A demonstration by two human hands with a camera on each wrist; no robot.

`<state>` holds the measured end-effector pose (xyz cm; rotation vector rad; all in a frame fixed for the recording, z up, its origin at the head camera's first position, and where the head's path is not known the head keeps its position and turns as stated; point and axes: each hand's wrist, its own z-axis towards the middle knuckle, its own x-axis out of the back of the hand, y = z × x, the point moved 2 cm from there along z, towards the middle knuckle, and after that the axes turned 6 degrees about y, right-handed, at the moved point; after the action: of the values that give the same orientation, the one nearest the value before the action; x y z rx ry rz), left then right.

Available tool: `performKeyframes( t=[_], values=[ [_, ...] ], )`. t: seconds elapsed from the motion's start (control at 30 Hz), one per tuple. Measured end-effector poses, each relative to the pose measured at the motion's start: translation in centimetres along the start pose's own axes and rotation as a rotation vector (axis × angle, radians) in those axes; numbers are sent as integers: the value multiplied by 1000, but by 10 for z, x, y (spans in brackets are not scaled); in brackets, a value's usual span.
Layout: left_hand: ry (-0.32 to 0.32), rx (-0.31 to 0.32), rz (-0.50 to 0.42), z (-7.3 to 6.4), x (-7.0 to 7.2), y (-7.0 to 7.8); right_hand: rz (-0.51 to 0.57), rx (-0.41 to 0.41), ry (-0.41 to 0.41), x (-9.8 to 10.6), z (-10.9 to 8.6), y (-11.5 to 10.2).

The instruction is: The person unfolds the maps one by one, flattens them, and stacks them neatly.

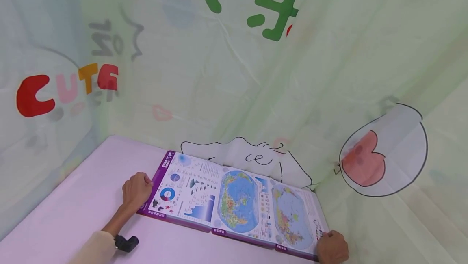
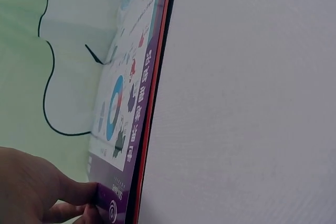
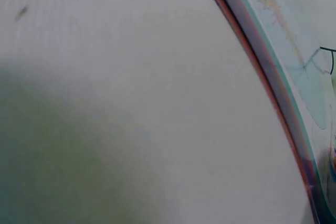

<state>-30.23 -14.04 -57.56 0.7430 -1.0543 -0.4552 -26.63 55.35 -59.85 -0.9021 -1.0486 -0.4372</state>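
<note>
A long folding world map (image 1: 237, 199) with a purple border lies spread across the table. Its panels carry charts at the left and two blue world maps at the middle and right. My left hand (image 1: 137, 191) is at the map's purple left end; in the left wrist view, the thumb and fingers of that hand (image 2: 37, 190) pinch the purple edge. At the opposite end, my right hand (image 1: 332, 247) grips the near right corner with curled fingers. The right wrist view shows the map's front edge (image 3: 262, 77), slightly bowed, but the right hand's fingers are not clear there.
The pale pink table (image 1: 76, 199) extends left of the map and in front of it. A light green curtain (image 1: 204, 93) with printed letters and drawings hangs behind and to both sides, close to the map's far edge. A black wrist device (image 1: 126, 243) is on the left wrist.
</note>
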Motion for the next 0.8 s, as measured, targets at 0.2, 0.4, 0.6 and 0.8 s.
performKeyframes(
  t=[0.2,0.4,0.6,0.8],
  values=[
    [15,-3,4,-2,-2,1,46,37,65,-3,-1,3],
    [-2,-1,24,-2,-3,4,52,37,46,0,-7,-1],
    [4,5,72,-7,-7,3,-20,58,17,3,-8,2],
    [23,16,82,-6,-12,-1,-35,36,5,3,-6,3]
  ],
)
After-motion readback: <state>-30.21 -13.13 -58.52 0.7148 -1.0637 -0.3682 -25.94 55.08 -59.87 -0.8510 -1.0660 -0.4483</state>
